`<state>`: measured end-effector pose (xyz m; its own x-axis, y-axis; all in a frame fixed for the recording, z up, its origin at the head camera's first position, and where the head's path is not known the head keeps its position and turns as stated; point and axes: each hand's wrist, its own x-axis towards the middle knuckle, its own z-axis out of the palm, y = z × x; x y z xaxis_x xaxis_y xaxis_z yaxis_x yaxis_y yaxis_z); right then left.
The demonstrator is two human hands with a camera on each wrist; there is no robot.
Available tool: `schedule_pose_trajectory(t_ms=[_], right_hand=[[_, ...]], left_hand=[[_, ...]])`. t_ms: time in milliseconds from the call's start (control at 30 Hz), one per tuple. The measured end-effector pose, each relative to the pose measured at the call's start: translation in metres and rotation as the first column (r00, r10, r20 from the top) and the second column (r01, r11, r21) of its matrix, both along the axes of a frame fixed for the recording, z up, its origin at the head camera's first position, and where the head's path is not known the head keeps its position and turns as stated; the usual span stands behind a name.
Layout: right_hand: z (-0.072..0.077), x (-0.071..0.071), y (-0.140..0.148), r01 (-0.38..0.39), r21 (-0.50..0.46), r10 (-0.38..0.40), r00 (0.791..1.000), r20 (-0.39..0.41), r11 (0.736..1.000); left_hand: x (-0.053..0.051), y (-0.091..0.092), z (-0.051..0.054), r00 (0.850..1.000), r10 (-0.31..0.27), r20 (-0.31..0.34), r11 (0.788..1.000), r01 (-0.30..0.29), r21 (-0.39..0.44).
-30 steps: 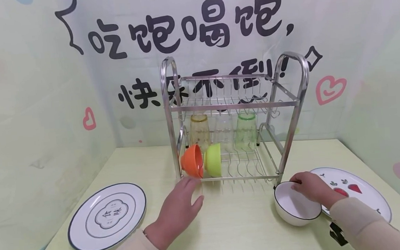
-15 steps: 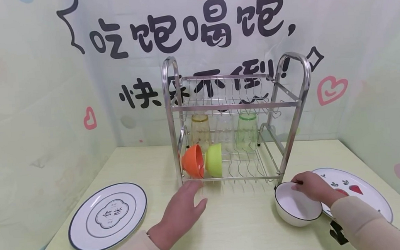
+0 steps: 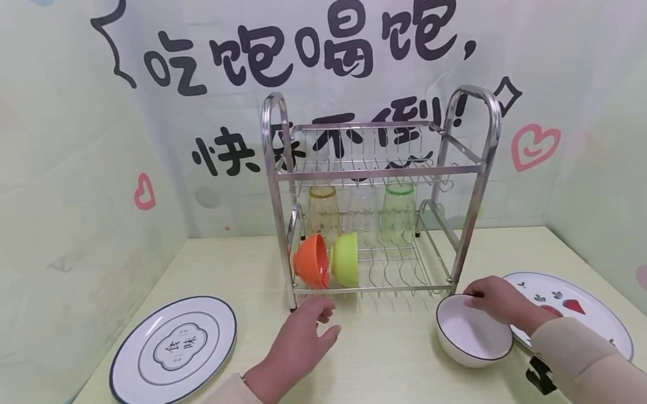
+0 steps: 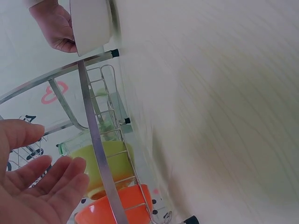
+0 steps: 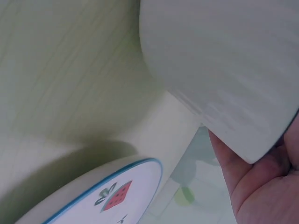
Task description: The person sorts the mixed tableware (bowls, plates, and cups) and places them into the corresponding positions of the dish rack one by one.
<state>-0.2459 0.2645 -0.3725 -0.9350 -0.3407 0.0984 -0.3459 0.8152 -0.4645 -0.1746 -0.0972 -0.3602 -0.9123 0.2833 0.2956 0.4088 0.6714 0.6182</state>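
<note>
A white bowl (image 3: 473,330) with a dark rim is at the right of the table, and my right hand (image 3: 502,305) pinches its far right rim. In the right wrist view the bowl's white outer wall (image 5: 219,70) fills the top, with fingers and thumb on its edge. My left hand (image 3: 297,348) is in front of the metal dish rack (image 3: 380,174), its fingers loosely bent, holding nothing. Just beyond it, an orange bowl (image 3: 309,262) and a yellow-green bowl (image 3: 346,260) stand on their sides on the lower tier. In the left wrist view, the left fingers and thumb are apart.
A blue-rimmed white plate (image 3: 129,372) lies at the left. An oval plate with red fruit drawings (image 3: 596,317) lies at the right, partly behind the right arm. Yellowish (image 3: 324,211), clear (image 3: 362,215) and green (image 3: 400,212) glasses stand upside down at the rack's back.
My right hand and the white bowl have shifted slightly left in the last half second. My left hand has moved a little right and down, away from the orange bowl.
</note>
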Motion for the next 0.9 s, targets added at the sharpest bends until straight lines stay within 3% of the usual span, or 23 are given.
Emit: schedule_pose_trajectory(t_ms=[300, 667, 900], right_hand=[[0.008, 0.004, -0.026, 0.003, 0.005, -0.003, 1.0, 0.016, 1.0], [0.017, 0.01, -0.057, -0.002, -0.021, 0.002, 1.0, 0.008, 1.0], [0.023, 0.015, -0.078, -0.05, -0.052, 0.05, 0.999, -0.008, 0.997]], left_hand=[[-0.003, 0.008, -0.001, 0.995, -0.012, 0.099, 0.996, 0.004, 0.086], [-0.012, 0.023, -0.004, 0.986, -0.059, 0.154, 0.985, 0.032, 0.172], [-0.02, 0.031, -0.002, 0.982, -0.063, 0.176, 0.985, 0.034, 0.167]])
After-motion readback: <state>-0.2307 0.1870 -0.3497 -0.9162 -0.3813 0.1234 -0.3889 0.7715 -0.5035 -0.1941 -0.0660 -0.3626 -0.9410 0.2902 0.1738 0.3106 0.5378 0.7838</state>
